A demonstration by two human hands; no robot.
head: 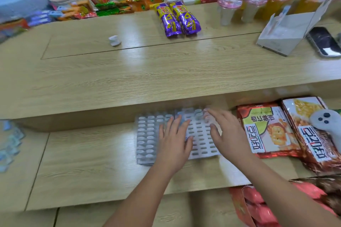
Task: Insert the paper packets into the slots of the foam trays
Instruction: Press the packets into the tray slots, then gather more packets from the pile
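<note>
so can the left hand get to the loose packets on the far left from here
Probably, yes. The left hand lies flat on the trays, seemingly holding nothing, and nothing stands on the shelf between it and the packets. They sit at the frame's far edge, so it is a long sideways reach.

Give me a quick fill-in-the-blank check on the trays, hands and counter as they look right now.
1. The left hand and right hand lie over ___ foam trays set side by side.
2. The left tray looks filled; the right tray has mostly ___ slots.
3. The two wrapped snacks on the upper counter are ___.
4. The white controller rests on snack bags to the trays' ___.

Missing words: two; empty; purple; right.
</note>
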